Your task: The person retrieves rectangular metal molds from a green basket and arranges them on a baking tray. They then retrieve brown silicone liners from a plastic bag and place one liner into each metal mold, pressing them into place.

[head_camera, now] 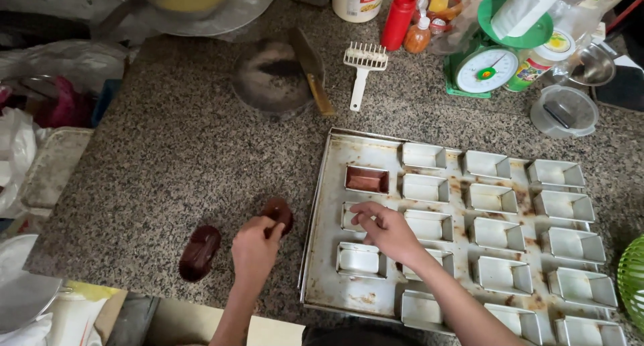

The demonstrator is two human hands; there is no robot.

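Tray (333, 185) as landmark: a worn metal baking sheet on the speckled table (181, 158), carrying rows of small rectangular tins. One tin (367, 179) near its far-left corner already holds brown dough; the others I can see look empty.

Left hand (255, 249) sits just off the tray's left edge, its grip closed around a dark brown dough piece (278, 213) that touches the table. A second dough piece (199, 252) lies further left of the tray, apart from the hand.

Right hand (386, 228) is over the tray's left columns, fingers curled loosely on the rim of an empty tin (353, 216); I judge it steadying, not lifting.

Beyond the tray's far edge: a round dish with a knife across it (312, 71), a white roller cutter (363, 67), a green kitchen scale (484, 67).

Risks, my judgement: the tins look loose, so a nudge could skew neighbours. Soft dough could stick to fingers or smear. The outlying piece lies near the table edge.
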